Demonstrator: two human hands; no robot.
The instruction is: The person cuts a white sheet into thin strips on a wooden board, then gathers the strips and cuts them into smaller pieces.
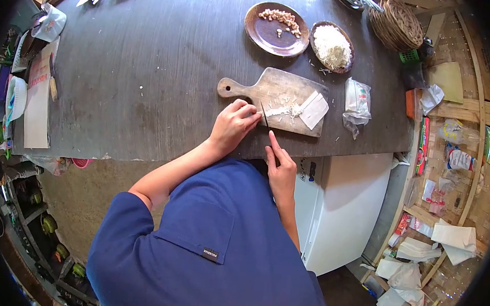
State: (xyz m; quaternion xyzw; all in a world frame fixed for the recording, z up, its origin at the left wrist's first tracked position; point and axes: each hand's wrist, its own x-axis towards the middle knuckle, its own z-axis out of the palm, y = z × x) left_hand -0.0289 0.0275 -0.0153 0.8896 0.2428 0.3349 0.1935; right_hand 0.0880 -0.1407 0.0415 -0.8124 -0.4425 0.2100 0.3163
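Observation:
A wooden cutting board [260, 89] with a round handle lies near the table's front edge. My right hand [282, 175] grips a knife [264, 115], index finger stretched along it, the dark blade over the board. Beside the blade, my left hand [235, 124] has its fingers bunched on a piece of white food [260, 114] at the board's near edge; the fingers partly hide it. Thin white strips [287, 109] are scattered across the board. At its right end lie flat white slabs [314, 110].
Behind the board stand a brown plate [252, 34] with small tan pieces and a bowl [351, 61] heaped with white shreds. A plastic-wrapped white packet [357, 102] lies to the right. A wicker basket [396, 25] sits at the back right. A white appliance [348, 210] stands under the table.

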